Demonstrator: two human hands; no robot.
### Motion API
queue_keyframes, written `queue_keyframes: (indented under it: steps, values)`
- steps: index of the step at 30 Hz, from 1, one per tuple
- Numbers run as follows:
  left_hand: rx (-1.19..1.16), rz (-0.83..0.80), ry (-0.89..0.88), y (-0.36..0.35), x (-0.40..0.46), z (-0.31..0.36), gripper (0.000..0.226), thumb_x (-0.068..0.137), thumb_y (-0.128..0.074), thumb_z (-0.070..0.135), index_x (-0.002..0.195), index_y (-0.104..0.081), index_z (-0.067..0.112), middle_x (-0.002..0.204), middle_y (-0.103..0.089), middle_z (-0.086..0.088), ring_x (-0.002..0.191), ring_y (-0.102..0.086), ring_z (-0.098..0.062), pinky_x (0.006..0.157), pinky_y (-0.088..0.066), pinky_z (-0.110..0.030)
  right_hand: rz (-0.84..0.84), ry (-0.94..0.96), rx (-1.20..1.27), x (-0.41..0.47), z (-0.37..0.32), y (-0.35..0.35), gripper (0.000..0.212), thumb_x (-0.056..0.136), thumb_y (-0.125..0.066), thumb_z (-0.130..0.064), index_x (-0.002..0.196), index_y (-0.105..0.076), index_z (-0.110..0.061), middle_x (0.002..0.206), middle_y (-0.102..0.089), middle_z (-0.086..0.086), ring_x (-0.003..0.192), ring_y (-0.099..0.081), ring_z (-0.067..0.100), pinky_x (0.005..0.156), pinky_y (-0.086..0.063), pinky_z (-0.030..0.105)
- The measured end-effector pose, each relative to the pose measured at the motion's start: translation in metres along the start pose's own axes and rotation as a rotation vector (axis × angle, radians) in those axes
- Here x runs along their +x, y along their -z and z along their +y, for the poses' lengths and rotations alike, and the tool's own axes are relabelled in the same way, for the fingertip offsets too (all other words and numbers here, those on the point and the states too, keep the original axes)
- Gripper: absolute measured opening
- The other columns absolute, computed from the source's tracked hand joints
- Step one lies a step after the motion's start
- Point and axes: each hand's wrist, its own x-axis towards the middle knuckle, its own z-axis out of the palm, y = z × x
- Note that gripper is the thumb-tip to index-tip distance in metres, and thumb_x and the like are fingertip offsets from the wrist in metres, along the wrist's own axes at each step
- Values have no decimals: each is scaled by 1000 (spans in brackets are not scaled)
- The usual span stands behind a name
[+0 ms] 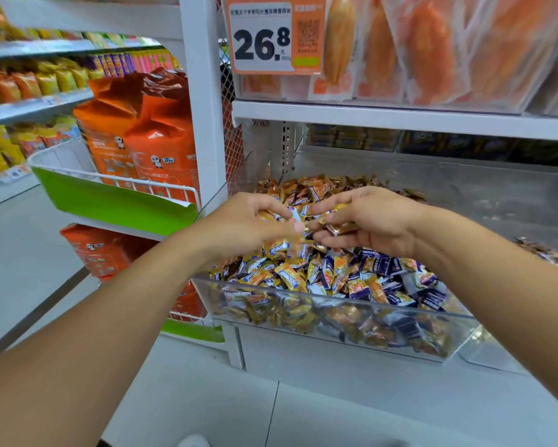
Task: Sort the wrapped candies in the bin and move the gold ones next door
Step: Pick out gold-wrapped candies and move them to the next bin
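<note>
A clear plastic bin [335, 306] on the lower shelf is heaped with wrapped candies [351, 275] in gold, orange and dark blue wrappers. Both hands hover over the middle of the heap, fingertips almost meeting. My right hand [371, 221] is curled round several gold candies [342, 225]. My left hand [248, 225] is blurred, its fingers bent around candies at its tips; a blue-and-white wrapper [295, 214] shows between the two hands. To the right lies the neighbouring bin [512, 201], with a few candies [548, 253] at the frame's right edge.
A white shelf [400, 119] with clear packs of orange dried fruit and a 26.8 price tag [272, 37] hangs close above the bins. Left of the white post [203, 91] a wire basket [116, 185] with a green front holds orange bags. Pale floor lies below.
</note>
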Motion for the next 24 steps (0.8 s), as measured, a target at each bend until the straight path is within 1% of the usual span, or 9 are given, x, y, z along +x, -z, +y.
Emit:
queue_keyframes:
  steps: [4, 7, 9, 11, 15, 17, 20, 22, 24]
  values:
    - [314, -52, -81, -6, 4, -10, 48, 71, -87, 40, 114, -66, 34, 92, -61, 5, 77, -61, -8, 72, -46, -24, 200, 124, -392, 3, -3, 4, 17, 98, -56, -9, 102, -73, -6, 73, -61, 16, 57, -53, 21, 45, -47, 23]
    - [482, -90, -233, -12, 9, -11, 50, 74, -84, 42, 120, -67, 35, 96, -52, 13, 91, -53, -8, 80, -40, -26, 249, 361, -825, 11, 0, 7, 37, 97, -62, -34, 90, -75, 0, 57, -48, 7, 45, -40, 12, 43, -38, 17]
    - [627, -105, -305, -15, 14, -11, 43, 76, -82, 42, 116, -69, 36, 100, -52, 10, 97, -50, -12, 82, -41, -31, 211, 437, -1028, 11, 1, 6, 33, 92, -68, -41, 88, -79, -9, 71, -67, -2, 59, -57, 6, 60, -51, 24]
    - [698, -97, -282, -15, 17, -10, 42, 75, -84, 40, 114, -69, 34, 107, -58, 7, 100, -54, -16, 87, -47, -36, 112, 413, -1155, 9, 1, 2, 24, 87, -74, -41, 98, -80, -21, 99, -75, -5, 84, -66, 8, 74, -52, 28]
    - [669, -70, -223, -8, 20, -12, 22, 82, -80, 34, 90, -62, 23, 86, -58, 5, 78, -54, -18, 67, -41, -29, -7, 358, -1382, 8, 3, -7, 46, 83, -77, -42, 125, -69, -25, 125, -67, -2, 110, -63, 20, 93, -51, 37]
    - [584, -31, -236, -5, 20, -15, 21, 86, -75, 35, 81, -59, 22, 77, -50, 6, 75, -48, -18, 64, -33, -28, -10, 358, -1452, 8, 3, -9, 39, 82, -78, -44, 114, -72, -23, 112, -70, 1, 99, -66, 22, 86, -55, 40]
    - [407, -11, -168, -5, 20, -14, 20, 96, -62, 32, 89, -65, 13, 65, -51, 6, 60, -49, -12, 56, -36, -23, -9, 289, -1571, 8, 3, -12, 35, 85, -73, -48, 97, -67, -16, 91, -67, 2, 82, -63, 22, 70, -54, 35]
    - [273, -1, -87, -6, 20, -12, 19, 100, -52, 24, 92, -67, 16, 49, -45, 9, 39, -38, -7, 40, -30, -18, -47, 244, -1626, 10, 5, -15, 39, 88, -68, -49, 100, -65, -11, 92, -65, 4, 83, -62, 24, 73, -54, 37]
    - [266, 34, -98, -7, 18, -10, 20, 101, -47, 18, 93, -66, 18, 54, -54, 10, 38, -41, -3, 39, -30, -16, -74, 240, -1622, 11, 6, -17, 37, 91, -67, -45, 105, -64, -12, 99, -64, 5, 87, -61, 24, 73, -53, 36]
